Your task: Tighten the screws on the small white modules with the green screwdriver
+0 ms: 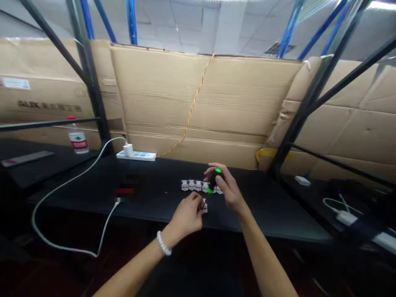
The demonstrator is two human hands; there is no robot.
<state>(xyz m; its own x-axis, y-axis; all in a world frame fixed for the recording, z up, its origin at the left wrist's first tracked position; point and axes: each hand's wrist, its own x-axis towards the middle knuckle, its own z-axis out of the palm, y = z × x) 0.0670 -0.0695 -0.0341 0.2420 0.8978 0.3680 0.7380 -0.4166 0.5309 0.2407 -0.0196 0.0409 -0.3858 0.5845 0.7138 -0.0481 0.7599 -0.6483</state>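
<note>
My right hand [229, 187] is closed around a screwdriver [213, 180] with a black and green handle. Its thin shaft slants down and left toward a small white piece [205, 206] with purple parts. That piece is pinched in the fingers of my left hand [188, 212], low over the black tabletop; the fingers cover much of it. Just behind my hands, several similar white and purple pieces [192, 185] stand in a row, partly hidden by the screwdriver and my right hand. Whether the screwdriver's tip touches a screw is too small to tell.
A white power strip [148, 156] with a plugged-in charger lies at the back left of the black table [148, 173]. A white cable [66, 181] loops past the front edge. Cardboard [161, 90] walls the back. A water bottle [78, 138] stands far left.
</note>
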